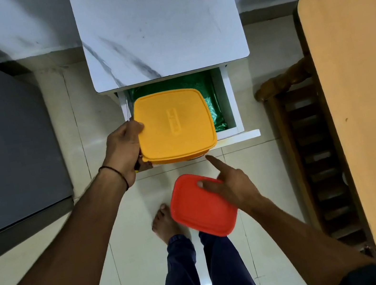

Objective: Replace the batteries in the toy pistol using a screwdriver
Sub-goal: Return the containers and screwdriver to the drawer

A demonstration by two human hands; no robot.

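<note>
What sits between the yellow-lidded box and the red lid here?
Head view: between the yellow-lidded box and the red lid lie the white drawer front and bare floor tile; the right hand points its index finger across that gap.

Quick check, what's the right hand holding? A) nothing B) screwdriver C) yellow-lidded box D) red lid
D: the right hand holds the red lid, thumb on top; the left hand grips the yellow-lidded box at the open drawer.
</note>
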